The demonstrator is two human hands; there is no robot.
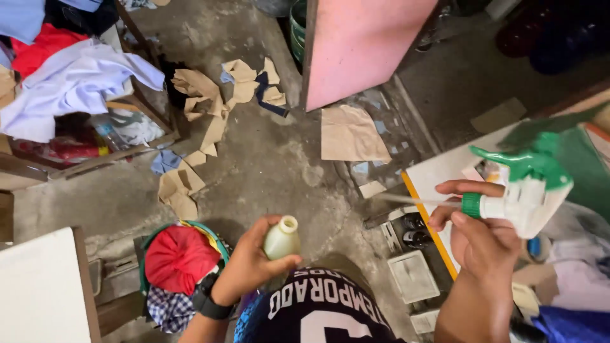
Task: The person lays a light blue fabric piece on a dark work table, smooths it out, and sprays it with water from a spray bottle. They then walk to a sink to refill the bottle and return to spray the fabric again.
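Pale yellowish plastic, bottle: small, cap off, open neck up, held upright just above the lap.
L hand: fingers curled round the bottle's body, thumb across the front; firm wrap, black watch on the wrist.
R hand: fingers closed round the neck of a spray head, thumb and forefinger pinching at the green collar; hand raised to the right, well apart from the bottle.
Spray head: white body w/ green trigger and nozzle, off the bottle, thin dip tube sticking out left, tip pointing twd the bottle but not touching.
Floor: bare concrete, stained, scraps of brown paper scattered abt.
Left side: wooden rack w/ heaped clothes, lilac and red; basket w/ red cloth near L wrist.
Right side: white table w/ yellow edge, just behind R hand.
Top: pink board leaning upright.
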